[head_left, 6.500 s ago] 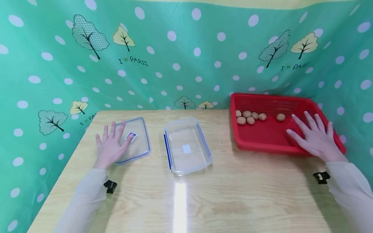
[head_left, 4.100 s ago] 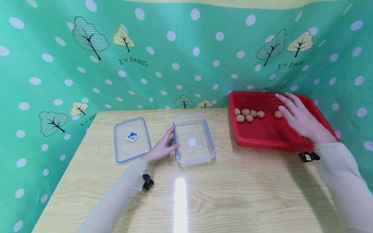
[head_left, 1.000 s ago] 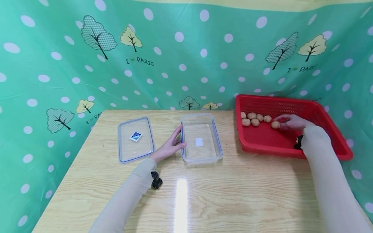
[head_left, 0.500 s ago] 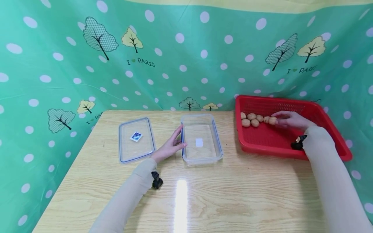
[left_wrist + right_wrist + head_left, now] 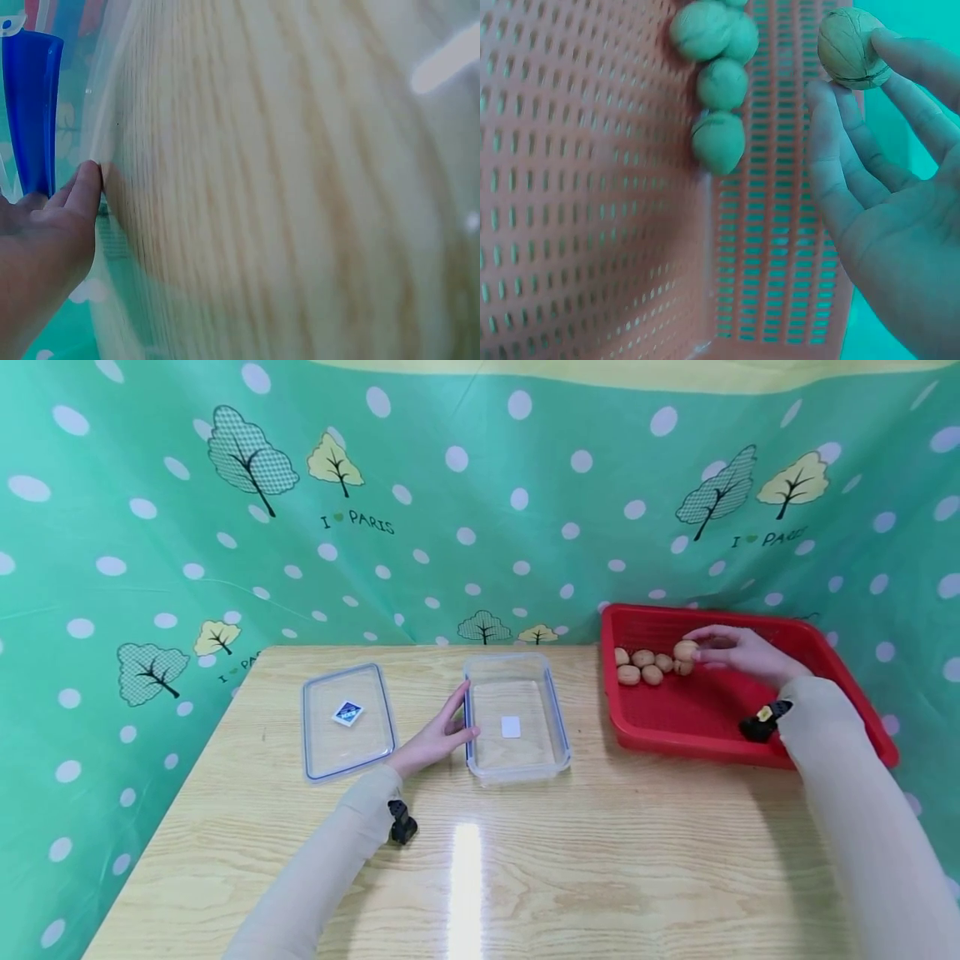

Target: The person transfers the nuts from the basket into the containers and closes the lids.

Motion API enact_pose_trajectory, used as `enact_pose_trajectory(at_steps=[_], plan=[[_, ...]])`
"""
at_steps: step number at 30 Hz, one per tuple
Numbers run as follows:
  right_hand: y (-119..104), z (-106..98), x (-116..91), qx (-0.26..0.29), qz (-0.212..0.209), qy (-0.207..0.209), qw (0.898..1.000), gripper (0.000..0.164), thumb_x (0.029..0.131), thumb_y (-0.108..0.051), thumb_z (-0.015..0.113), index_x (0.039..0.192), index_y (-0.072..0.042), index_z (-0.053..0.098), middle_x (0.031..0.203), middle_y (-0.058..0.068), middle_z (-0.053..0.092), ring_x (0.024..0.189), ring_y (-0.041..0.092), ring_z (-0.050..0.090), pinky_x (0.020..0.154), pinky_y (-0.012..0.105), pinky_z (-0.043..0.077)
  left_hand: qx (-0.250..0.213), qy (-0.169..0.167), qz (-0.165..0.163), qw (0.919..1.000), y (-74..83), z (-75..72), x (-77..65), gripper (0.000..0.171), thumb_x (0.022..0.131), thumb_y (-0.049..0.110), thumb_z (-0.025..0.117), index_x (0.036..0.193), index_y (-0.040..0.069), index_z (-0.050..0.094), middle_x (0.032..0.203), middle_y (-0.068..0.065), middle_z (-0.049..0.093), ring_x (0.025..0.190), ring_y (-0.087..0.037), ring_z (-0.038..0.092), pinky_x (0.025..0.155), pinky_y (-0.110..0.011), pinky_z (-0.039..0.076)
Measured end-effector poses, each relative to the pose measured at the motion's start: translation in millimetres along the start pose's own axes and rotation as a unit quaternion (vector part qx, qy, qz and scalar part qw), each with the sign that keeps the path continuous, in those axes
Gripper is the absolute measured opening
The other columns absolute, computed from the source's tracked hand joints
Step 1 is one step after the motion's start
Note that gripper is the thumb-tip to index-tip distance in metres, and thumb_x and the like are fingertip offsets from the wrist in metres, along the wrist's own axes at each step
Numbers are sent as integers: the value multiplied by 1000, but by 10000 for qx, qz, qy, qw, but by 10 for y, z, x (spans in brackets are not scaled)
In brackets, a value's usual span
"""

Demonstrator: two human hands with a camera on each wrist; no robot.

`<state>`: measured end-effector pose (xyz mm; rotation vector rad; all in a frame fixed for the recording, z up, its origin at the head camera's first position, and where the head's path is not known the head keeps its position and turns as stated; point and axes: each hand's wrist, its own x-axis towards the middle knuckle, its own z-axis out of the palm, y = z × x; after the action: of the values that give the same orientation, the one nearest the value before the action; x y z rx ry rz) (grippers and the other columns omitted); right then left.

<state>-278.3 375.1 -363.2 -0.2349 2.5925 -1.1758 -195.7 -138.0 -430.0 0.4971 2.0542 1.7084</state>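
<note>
Seven walnuts: one pinched in grip of right hand (image 5: 742, 656), held walnut (image 5: 686, 650) raised over red basket (image 5: 690, 706); six others (image 5: 652, 675) clustered at basket's left end. On worktop (image 5: 600, 852), one clear container (image 5: 521, 697), one lid (image 5: 352, 745). Left hand (image 5: 435, 743), grip released, fingers extended, touches container's left side. Left wrist view shows blue clasp (image 5: 31, 112) broadside, thin strip from head; right wrist view shows held walnut apart from cluster, overlapping it in head view.
</note>
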Motion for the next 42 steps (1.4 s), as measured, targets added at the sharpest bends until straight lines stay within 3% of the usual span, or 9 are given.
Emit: enact_pose_trajectory(at_steps=[5,13,19,22,26,28,36,42], plan=[[-150,48,-32,-9,-95,-67,9999,57,92,-19,66,143,-10,42,135,13,45,110,15,47,83,30,51,31,25,-24,10000,9,15,1,83,98,7,53,156,19,-5,158,-12,-15,138,-48,15,107,-49,28],[-408,106,-64,160,-400,-116,9990,53,92,-22,66,140,-13,46,133,9,48,114,21,47,84,25,50,104,30,-22,9999,39,16,-6,83,98,8,53,156,19,-5,158,-12,-16,137,-49,15,107,-50,28],[-610,149,-70,26,-364,-89,9993,57,91,-26,68,142,-15,44,137,8,44,120,22,40,92,38,44,138,10,63,9999,17,2,16,82,98,8,53,156,18,-5,158,-14,-15,137,-49,17,106,-49,30],[-688,203,-67,104,-386,-79,9992,56,92,-26,66,142,-16,44,138,7,45,121,21,40,92,34,44,160,47,98,9998,-46,-2,45,82,98,9,53,156,21,-5,158,-13,-15,137,-49,16,106,-48,30],[-781,298,-61,240,-576,15,9981,52,91,-23,67,139,-14,48,134,7,48,118,19,44,86,23,46,144,321,65,9994,-197,15,105,82,97,10,54,156,29,0,160,-9,-8,138,-47,14,108,-50,26],[-824,344,-57,246,-704,47,9972,51,91,-22,67,138,-12,49,132,8,50,117,20,45,86,24,46,68,525,62,9986,-250,35,132,82,96,9,56,156,30,5,160,-9,-3,138,-47,17,108,-50,27],[-966,566,7,522,-1002,-109,9935,47,91,-21,67,135,-12,53,128,8,53,115,23,48,95,43,42,-279,1378,212,9898,-137,94,107,75,88,-6,53,154,10,22,156,-20,18,134,-46,30,107,-46,33],[-1070,753,19,707,-1152,-152,9907,45,89,-17,69,132,-10,56,123,10,57,109,26,53,91,36,44,-357,1930,380,9798,-129,89,73,65,87,-10,51,148,1,32,149,-24,32,131,-44,37,106,-48,33]])
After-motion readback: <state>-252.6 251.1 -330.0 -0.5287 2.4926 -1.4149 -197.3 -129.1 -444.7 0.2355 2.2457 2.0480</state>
